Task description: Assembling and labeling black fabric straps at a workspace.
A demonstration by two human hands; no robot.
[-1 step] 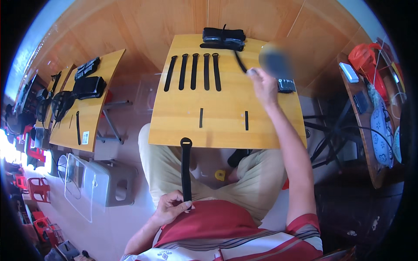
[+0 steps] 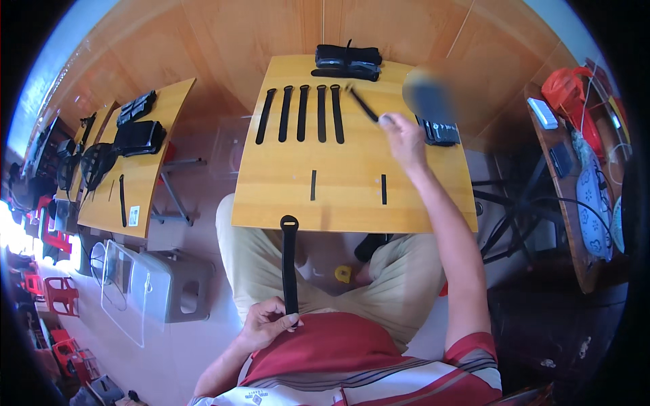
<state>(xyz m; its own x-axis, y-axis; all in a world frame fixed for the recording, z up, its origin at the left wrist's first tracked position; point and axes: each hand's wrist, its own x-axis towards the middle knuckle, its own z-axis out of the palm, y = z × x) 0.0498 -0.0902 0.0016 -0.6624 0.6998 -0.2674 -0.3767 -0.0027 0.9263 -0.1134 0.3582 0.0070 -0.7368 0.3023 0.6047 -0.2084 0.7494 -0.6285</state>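
Observation:
My left hand (image 2: 269, 323), near my lap, pinches the lower end of a black hook-and-loop strap (image 2: 289, 271), whose slotted end points up toward the table's front edge. Over the far right of the table, my right hand (image 2: 406, 141) grips one end of another black strap (image 2: 364, 105). That strap slants away to the upper left, its free end close to a row of several similar straps (image 2: 302, 114) lying side by side. Two short dark strips, a left one (image 2: 313, 185) and a right one (image 2: 384, 189), lie nearer to me on the wooden table (image 2: 345, 155).
A bundle of black straps (image 2: 347, 61) sits at the table's far edge. Beyond my right hand is a dark packet (image 2: 440, 132), partly hidden by a blur. Side tables stand left (image 2: 162, 111) and right (image 2: 575, 223). A yellow tape measure (image 2: 343, 274) lies on the floor.
My right hand has shifted slightly left, and the free end of its strap has swung left toward the row. My left hand and its strap stay put.

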